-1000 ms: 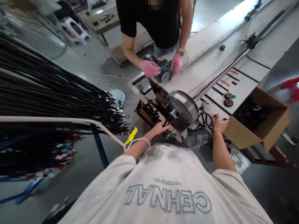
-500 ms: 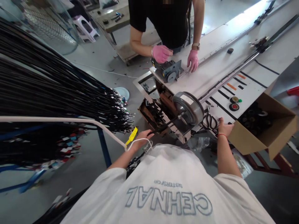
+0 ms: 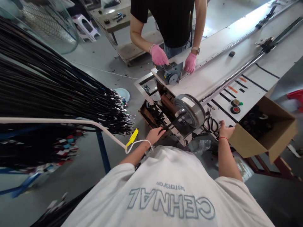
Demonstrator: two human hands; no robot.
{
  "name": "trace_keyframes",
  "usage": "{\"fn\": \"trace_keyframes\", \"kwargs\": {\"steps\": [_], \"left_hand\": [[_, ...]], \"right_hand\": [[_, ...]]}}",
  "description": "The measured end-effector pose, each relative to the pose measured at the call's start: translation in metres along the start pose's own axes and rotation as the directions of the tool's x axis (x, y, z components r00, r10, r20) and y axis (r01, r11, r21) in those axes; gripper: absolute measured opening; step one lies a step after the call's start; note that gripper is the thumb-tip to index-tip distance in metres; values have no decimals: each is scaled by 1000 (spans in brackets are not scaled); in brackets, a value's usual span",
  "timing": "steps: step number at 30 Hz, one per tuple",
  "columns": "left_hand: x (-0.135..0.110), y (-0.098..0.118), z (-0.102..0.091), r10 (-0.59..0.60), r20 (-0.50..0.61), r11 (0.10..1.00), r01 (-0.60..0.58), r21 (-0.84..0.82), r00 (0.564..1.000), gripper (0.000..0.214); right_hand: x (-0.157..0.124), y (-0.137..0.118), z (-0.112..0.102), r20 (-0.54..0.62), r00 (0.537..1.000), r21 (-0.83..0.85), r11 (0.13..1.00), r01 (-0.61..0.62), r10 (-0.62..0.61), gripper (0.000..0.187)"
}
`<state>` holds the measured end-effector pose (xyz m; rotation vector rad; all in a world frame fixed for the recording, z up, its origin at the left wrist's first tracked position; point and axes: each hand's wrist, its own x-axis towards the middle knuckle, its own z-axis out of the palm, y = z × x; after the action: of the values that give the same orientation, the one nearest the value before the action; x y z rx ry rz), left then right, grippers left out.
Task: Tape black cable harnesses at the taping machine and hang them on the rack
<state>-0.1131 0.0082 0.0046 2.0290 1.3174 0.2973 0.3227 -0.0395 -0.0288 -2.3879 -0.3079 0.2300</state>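
Note:
Near the table's front left corner, my left hand (image 3: 155, 135) is closed around a black cable bundle (image 3: 174, 124) that runs up to the round grey wheel machine (image 3: 189, 110). A white cord with a yellow tag (image 3: 133, 135) passes over that forearm. My right hand (image 3: 226, 130) rests at the front edge of the white table (image 3: 213, 78), thumb stretched forward and apart from the other fingers, with nothing visibly held. Black-handled scissors (image 3: 211, 124) lie just left of it. Two tape rolls (image 3: 235, 109) sit beyond it on the tabletop.
Across the table a co-worker's pink-gloved hands (image 3: 159, 56) are at a small grey machine (image 3: 174, 74). To the right stands an open cardboard box (image 3: 267, 129) with black rolls inside. Long black cables (image 3: 71, 82) hang on a blue rack at left. A metal rail (image 3: 232, 77) crosses the table.
My left hand has moved forward and right along the cable bundle toward the wheel machine. My right hand stays at the table edge. The co-worker's gloved hands have shifted slightly.

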Motion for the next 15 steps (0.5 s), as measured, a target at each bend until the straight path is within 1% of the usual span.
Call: {"fn": "trace_keyframes", "kwargs": {"steps": [4, 9, 12, 15], "left_hand": [[15, 13, 8, 30, -10, 1000, -30, 1, 999, 31], [35, 24, 11, 59, -1, 998, -59, -5, 998, 30], [46, 31, 13, 63, -9, 998, -63, 23, 998, 29], [56, 39, 14, 58, -15, 996, -57, 68, 998, 30]], "right_hand": [[5, 6, 4, 12, 1000, -24, 1000, 10, -10, 77], [7, 8, 5, 40, 999, -36, 999, 10, -8, 81], [6, 6, 4, 54, 999, -53, 999, 6, -3, 83], [4, 4, 3, 41, 999, -59, 998, 4, -1, 85]]}}
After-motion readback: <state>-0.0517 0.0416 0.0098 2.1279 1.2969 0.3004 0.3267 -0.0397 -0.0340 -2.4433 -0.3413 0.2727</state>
